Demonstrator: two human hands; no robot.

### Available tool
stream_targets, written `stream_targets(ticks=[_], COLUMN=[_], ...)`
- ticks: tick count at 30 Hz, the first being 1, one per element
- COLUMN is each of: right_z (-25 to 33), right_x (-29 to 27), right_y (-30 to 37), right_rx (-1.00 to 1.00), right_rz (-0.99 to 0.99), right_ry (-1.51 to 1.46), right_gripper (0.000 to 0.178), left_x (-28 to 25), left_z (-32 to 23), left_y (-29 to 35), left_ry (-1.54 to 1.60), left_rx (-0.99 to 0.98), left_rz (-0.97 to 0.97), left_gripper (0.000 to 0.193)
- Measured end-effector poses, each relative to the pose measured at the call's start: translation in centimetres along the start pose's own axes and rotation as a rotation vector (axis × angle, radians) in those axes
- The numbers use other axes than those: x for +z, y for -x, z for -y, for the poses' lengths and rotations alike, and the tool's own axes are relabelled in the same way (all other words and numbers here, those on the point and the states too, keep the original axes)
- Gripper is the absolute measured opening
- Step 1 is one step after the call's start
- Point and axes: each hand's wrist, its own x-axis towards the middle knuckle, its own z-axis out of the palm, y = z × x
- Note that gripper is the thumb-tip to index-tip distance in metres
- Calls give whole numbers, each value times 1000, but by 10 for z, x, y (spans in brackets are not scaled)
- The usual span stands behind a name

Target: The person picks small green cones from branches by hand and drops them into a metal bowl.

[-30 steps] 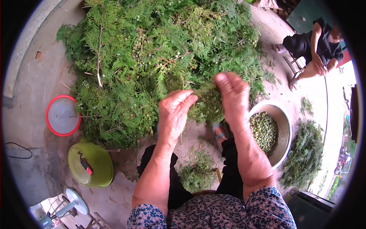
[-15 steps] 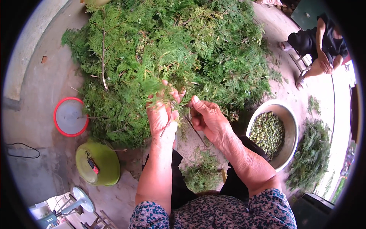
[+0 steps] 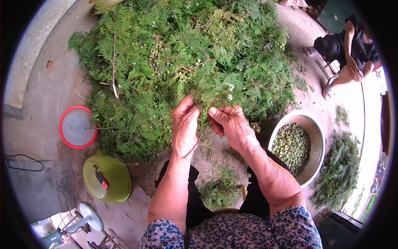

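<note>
R hand (image 3: 235,127) pinches sprig (image 3: 219,99); L hand (image 3: 185,126) adj., fingers bent.

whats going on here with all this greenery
The person's right hand pinches a leafy green sprig; the left hand is close beside it, its grip unclear. Ahead lies a big heap of branches. At right, a basin holds small round greenish pieces, with a pile of loose greenery beyond. Another person sits at upper right.

A pale ledge (image 3: 35,45) curves beside the concrete floor (image 3: 54,93), brightly lit at right.
</note>
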Motion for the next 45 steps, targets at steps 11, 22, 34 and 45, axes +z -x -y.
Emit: stream_targets(ticks=[11, 22, 34, 45], right_z=[-16, 6, 6, 13], right_x=[-7, -25, -19, -33], right_y=[-12, -11, -14, -17], right_rx=[-65, -372, -30, -47], right_rz=[101, -192, -74, 38], right_ry=[360, 252, 75, -525], right_gripper=[22, 17, 18, 16], left_x=[18, 10, 13, 10], left_z=[-20, -11, -19, -3], left_y=[7, 6, 10, 5], left_ry=[-38, -133, -291, 49], left_rx=[-218, -128, -274, -171], left_rz=[3, -83, -47, -142], left_gripper=[12, 9, 12, 6])
